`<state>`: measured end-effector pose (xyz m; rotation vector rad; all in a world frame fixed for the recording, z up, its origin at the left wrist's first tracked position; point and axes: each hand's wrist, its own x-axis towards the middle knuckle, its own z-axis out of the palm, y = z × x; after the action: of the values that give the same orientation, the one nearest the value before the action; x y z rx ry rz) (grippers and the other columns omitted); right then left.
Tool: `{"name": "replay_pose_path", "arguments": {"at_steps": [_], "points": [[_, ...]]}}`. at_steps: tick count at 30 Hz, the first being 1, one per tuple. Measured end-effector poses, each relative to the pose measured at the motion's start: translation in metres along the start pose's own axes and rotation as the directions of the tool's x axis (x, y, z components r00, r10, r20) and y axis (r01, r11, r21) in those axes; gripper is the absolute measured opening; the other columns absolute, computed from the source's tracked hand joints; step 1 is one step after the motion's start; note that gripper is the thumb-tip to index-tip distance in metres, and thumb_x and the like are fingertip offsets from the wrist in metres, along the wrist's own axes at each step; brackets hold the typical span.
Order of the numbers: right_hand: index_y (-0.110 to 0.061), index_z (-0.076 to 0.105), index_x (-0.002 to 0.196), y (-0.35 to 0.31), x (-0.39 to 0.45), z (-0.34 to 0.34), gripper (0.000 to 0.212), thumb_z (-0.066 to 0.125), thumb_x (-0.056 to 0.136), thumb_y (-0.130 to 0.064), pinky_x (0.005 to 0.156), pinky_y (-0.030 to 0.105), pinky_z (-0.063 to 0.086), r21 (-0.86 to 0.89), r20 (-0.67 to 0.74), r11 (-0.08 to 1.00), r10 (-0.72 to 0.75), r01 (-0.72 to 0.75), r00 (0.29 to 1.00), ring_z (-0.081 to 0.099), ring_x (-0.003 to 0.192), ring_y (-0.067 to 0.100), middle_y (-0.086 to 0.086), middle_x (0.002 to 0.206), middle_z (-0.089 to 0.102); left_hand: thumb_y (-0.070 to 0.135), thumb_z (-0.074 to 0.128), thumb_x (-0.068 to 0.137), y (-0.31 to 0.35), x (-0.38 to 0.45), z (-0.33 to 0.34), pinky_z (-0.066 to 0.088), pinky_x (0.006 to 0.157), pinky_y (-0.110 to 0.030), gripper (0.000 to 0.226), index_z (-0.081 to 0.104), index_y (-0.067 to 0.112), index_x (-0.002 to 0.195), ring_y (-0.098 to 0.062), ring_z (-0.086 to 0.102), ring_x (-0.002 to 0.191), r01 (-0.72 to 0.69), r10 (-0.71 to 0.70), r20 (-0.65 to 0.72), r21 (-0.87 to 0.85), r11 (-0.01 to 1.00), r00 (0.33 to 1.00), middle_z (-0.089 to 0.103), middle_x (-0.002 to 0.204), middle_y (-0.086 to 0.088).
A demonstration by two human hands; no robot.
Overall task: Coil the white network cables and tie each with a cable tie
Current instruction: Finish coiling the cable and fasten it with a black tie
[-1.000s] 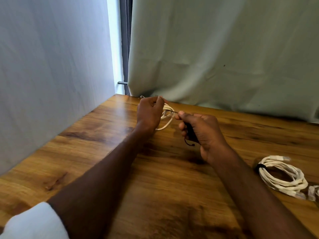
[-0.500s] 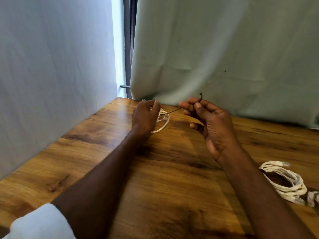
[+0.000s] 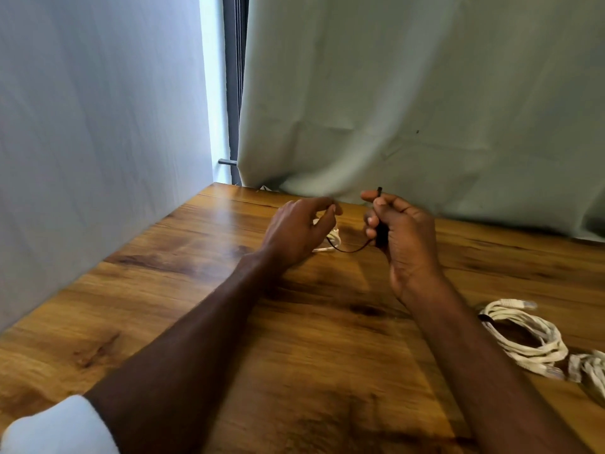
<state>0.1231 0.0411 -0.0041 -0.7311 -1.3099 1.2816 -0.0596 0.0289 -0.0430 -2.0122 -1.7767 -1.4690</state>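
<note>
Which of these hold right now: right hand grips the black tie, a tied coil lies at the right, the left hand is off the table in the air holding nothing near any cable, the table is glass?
1. The right hand grips the black cable tie. True.
2. A coiled white network cable lies on the table's right side. True.
3. The left hand is far from any cable. False: it is at the white cable being tied.
4. The table is glass. False: it is wooden.
</note>
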Motion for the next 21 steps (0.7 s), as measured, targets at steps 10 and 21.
{"name": "replay_pose_path", "arguments": {"at_steps": [10,21], "points": [[-0.012,0.069,0.101,0.012,0.003,-0.001,0.014,0.058,0.105,-0.02,0.05,0.026,0.044,-0.346,0.038,0.927,-0.139,0.143,0.99,0.052,0.049,0.009,0.0,0.06,0.063,0.047,0.048,0.102,0.011,-0.001,0.005,0.054,0.064,-0.043,0.027,0.071,0.033,0.1,-0.014,0.062,0.065,-0.101,0.095,0.106,0.053,0.993,0.99,0.068,0.075,0.01],[-0.021,0.077,0.081,0.014,0.003,-0.007,0.017,0.066,0.094,-0.023,0.055,0.028,0.053,-0.499,-0.01,0.807,-0.368,0.314,0.93,0.066,0.056,0.012,-0.005,0.062,0.069,0.046,0.05,0.105,0.015,0.0,0.006,0.051,0.06,-0.042,0.026,0.072,0.033,0.099,-0.017,0.06,0.061,-0.121,0.11,0.166,0.058,0.991,0.98,0.069,0.073,0.005]]}}
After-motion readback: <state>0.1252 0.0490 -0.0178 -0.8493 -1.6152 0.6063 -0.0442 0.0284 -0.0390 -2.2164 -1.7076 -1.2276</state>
